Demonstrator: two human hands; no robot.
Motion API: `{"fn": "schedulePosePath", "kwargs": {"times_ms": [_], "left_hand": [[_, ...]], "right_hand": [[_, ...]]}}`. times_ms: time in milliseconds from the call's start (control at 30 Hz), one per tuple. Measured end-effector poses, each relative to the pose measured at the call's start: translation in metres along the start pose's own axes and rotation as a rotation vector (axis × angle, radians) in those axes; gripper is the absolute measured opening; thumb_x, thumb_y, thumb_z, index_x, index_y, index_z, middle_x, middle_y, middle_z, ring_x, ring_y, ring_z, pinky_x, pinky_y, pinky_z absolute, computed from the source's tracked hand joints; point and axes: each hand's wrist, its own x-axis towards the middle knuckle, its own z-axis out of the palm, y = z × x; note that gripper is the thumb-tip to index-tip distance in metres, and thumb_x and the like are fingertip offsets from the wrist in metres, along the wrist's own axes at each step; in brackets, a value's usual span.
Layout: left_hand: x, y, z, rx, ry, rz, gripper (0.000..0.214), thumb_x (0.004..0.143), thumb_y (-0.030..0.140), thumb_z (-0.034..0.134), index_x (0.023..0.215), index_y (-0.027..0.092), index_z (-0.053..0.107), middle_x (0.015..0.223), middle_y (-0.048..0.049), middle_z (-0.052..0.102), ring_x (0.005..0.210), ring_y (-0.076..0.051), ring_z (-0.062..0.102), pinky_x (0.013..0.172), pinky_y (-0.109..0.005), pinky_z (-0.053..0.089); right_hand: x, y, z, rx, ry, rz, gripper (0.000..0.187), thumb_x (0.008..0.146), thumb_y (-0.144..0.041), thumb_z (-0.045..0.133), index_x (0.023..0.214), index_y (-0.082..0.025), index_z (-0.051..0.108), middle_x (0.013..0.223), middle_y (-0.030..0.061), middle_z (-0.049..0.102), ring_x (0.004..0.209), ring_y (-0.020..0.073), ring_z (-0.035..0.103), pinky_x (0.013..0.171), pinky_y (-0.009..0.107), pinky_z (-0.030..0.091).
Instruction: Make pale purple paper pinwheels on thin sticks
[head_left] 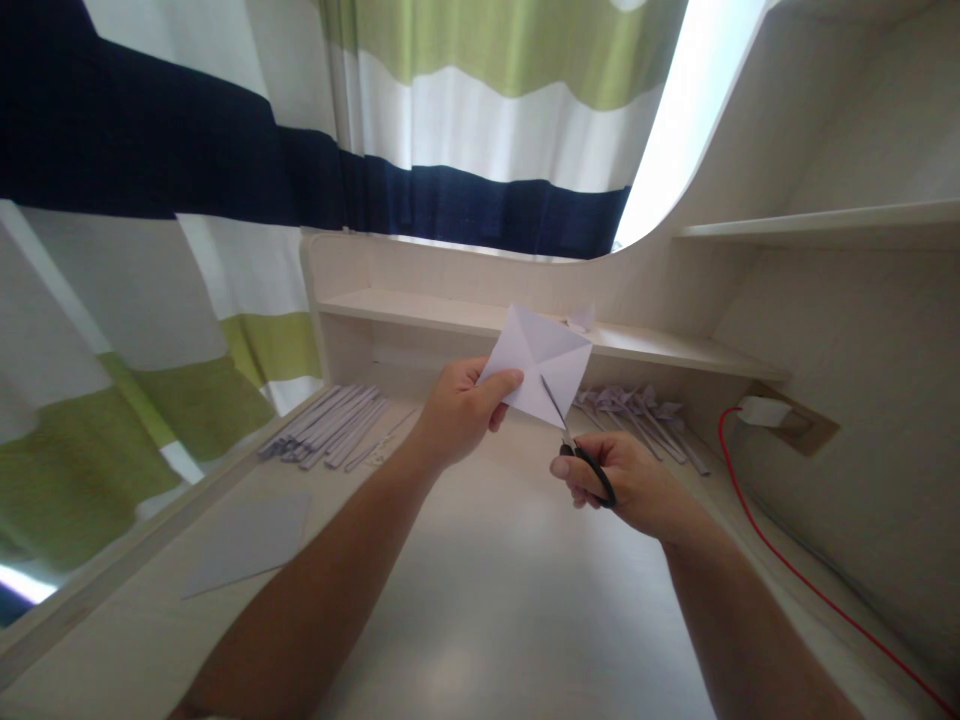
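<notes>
A square sheet of white paper (559, 345) with diagonal fold creases is pinched at its left corner by my left hand (465, 405), thumb on top. My right hand (611, 475) grips black-handled scissors (589, 468), fingers around the loops. Their blades lie along the lower part of the sheet, with the tip close to where the creases cross. Whether the blades are parted there is too small to tell. Both hands are raised above the desk.
Rolled paper sticks (330, 425) lie in a bunch at the back left. Several paper pinwheels on sticks (637, 410) lie at the back right. A flat paper sheet (247, 540) rests at left. A shelf (435, 312) spans the back; a red cable (787, 555) runs down the right.
</notes>
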Motion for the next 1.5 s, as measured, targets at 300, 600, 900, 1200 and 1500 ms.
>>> {"fn": "schedulePosePath", "kwargs": {"times_ms": [300,600,900,1200,1500], "left_hand": [[-0.0009,0.0025,-0.0003,0.021,0.005,-0.011,0.042,0.088,0.041,0.064,0.053,0.020,0.052,0.048,0.0008,0.053,0.048,-0.011,0.047,0.051,-0.025,0.036],[0.0005,-0.0007,-0.0003,-0.011,-0.001,0.001,0.042,0.088,0.041,0.064,0.054,0.020,0.053,0.048,0.0015,0.053,0.047,-0.010,0.047,0.050,-0.025,0.036],[-0.0002,-0.0010,-0.0013,-0.006,-0.007,-0.004,0.042,0.089,0.041,0.064,0.055,0.019,0.054,0.049,0.0013,0.054,0.048,-0.011,0.048,0.051,-0.025,0.036],[-0.0008,0.0014,0.0000,-0.007,-0.016,-0.007,0.042,0.089,0.041,0.064,0.054,0.020,0.053,0.048,0.0013,0.053,0.048,-0.011,0.047,0.050,-0.025,0.036],[-0.0002,-0.0003,0.0006,-0.012,-0.017,-0.006,0.041,0.088,0.042,0.065,0.054,0.020,0.054,0.048,0.0015,0.053,0.047,-0.011,0.047,0.050,-0.025,0.036]], "right_hand": [[0.0007,-0.0021,0.0000,-0.054,0.025,0.009,0.050,0.081,-0.060,0.082,0.062,-0.018,0.063,0.057,-0.0007,0.059,0.053,0.0116,0.048,0.054,0.028,0.033],[-0.0010,-0.0037,0.0001,-0.073,0.043,0.016,0.052,0.079,-0.064,0.082,0.060,-0.018,0.063,0.055,-0.0010,0.057,0.052,0.0111,0.044,0.053,0.029,0.030],[-0.0009,-0.0053,-0.0003,-0.108,0.055,0.013,0.054,0.080,-0.066,0.080,0.059,-0.019,0.064,0.056,-0.0002,0.058,0.053,0.0121,0.045,0.054,0.029,0.030],[-0.0022,-0.0039,0.0007,-0.063,0.045,0.015,0.050,0.081,-0.061,0.081,0.060,-0.019,0.064,0.056,-0.0011,0.058,0.052,0.0111,0.044,0.053,0.029,0.031],[-0.0016,-0.0039,0.0000,-0.091,0.055,0.016,0.052,0.079,-0.065,0.081,0.061,-0.019,0.065,0.056,-0.0002,0.059,0.052,0.0119,0.046,0.053,0.028,0.034]]}}
